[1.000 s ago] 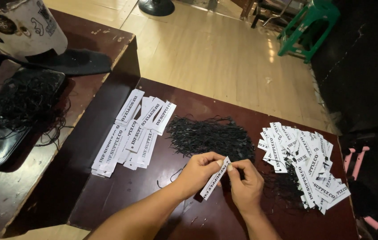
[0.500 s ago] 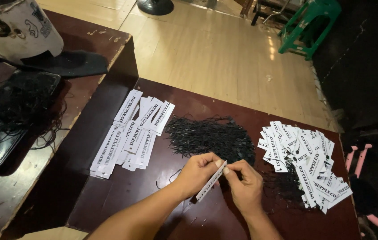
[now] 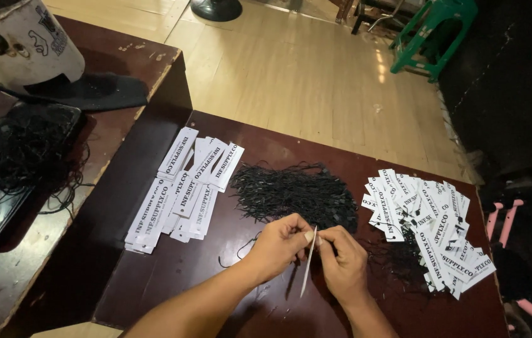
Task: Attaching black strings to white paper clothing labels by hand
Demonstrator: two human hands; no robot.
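**Paper tag pinched edge-on between two hands at a dark desk**

A slim white paper tag [image 3: 308, 263], seen almost edge-on and hanging nearly upright, sits low over the front middle of the dark reddish-brown desk [image 3: 172, 275]. The left hand [image 3: 278, 241] and the right hand [image 3: 341, 260] meet at its top end, fingers [image 3: 306, 236] closed together on the card, both wrists angled in from the near edge and knuckles turned up. Just behind the hands lies a flat heap of thin black string loops [image 3: 294, 194], matte and tangled. To the left, a fanned stack of long white printed tags [image 3: 181, 188] lies in overlapping rows; to the right, a looser pile of white tags [image 3: 432, 228] rests partly on more black strings. Further left, a raised, scuffed wooden surface [image 3: 134, 69] carries a shallow dark tray of black cord [image 3: 9, 163] and a white printed bucket [image 3: 22, 44]. Pale wooden floor [image 3: 297, 75] and a green plastic stool [image 3: 435, 34] lie beyond.
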